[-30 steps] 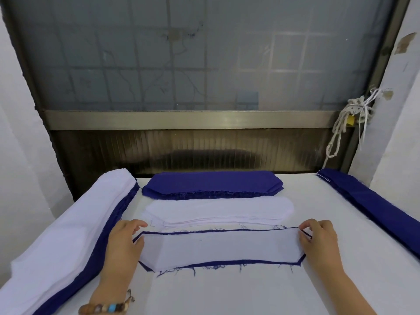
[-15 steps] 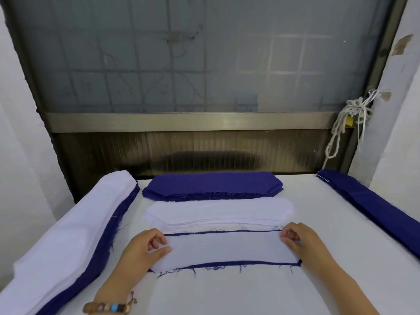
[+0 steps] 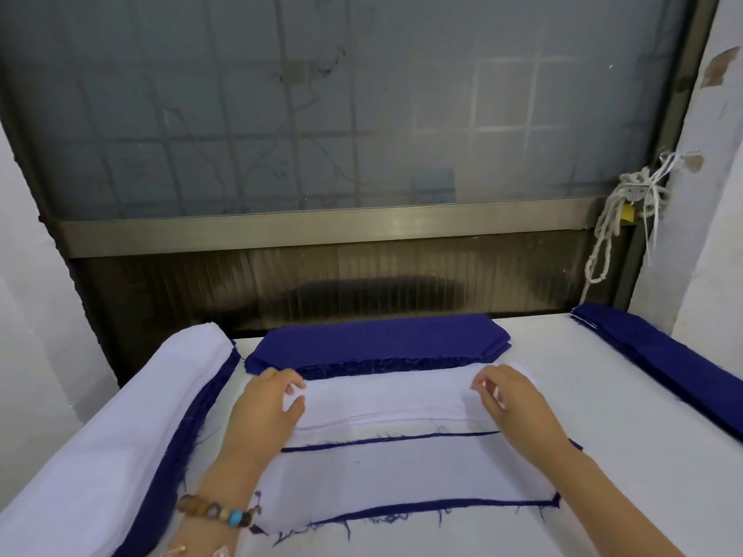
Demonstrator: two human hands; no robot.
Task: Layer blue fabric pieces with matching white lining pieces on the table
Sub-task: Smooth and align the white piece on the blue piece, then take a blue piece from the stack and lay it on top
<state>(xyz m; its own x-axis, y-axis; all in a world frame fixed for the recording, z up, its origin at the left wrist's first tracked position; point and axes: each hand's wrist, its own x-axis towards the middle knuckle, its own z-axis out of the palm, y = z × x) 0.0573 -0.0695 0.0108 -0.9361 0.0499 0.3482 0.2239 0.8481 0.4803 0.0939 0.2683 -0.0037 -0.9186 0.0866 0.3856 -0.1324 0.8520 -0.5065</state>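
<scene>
On the worktop [image 3: 663, 456], the left hand [image 3: 267, 404] and right hand [image 3: 510, 400] had moved off the layered pair [image 3: 402, 476] nearer their wrists, each pinching the next white lining [image 3: 386, 400].

- A wide frosted window [image 3: 362, 114] fills the far wall, with a faint grid of bars showing through the glass.
- A brushed metal rail [image 3: 321, 229] runs across below it, and under that is a dark ribbed panel [image 3: 362, 283].
- White walls stand left [image 3: 32, 315] and right [image 3: 715, 195]. The right one has peeled brown patches [image 3: 719, 66].
- A knotted white rope [image 3: 615, 231] hangs at the far right of the window frame.
- The bench [image 3: 603, 396] has a white top in soft, even light.
</scene>
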